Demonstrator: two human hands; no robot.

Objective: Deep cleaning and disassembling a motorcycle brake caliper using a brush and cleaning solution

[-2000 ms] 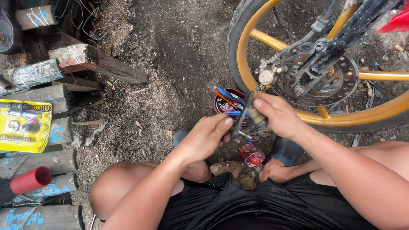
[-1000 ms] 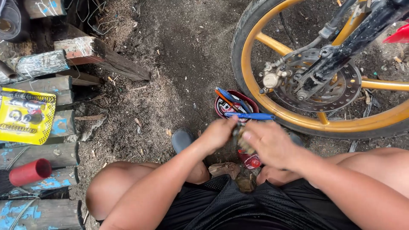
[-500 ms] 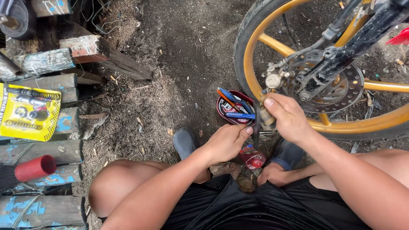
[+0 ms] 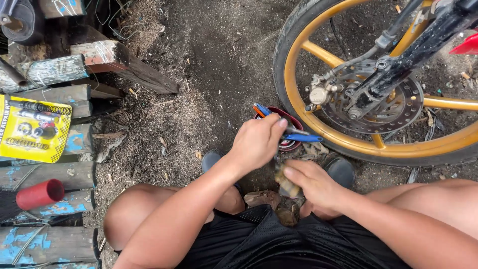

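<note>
Your left hand (image 4: 256, 142) closed on blue-handled tool (image 4: 298, 137) over red tub (image 4: 289, 130), frame centre. Your right hand (image 4: 311, 182) grips small grimy part (image 4: 285, 180). Brake caliper (image 4: 321, 94) still mounted on gold wheel (image 4: 298, 65); refitting seemingly pending.

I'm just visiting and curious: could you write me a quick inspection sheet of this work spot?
Surface: bare dirt ground.
Job's things: grimy part; blue-handled tool; red bowl.
Clutter: yellow packet, red tube, wood blocks.
Grippers: left hand at the tool; right hand holds the part.
Cables: thin wires top left.
Surroundings: gold wheel with brake disc.
</note>
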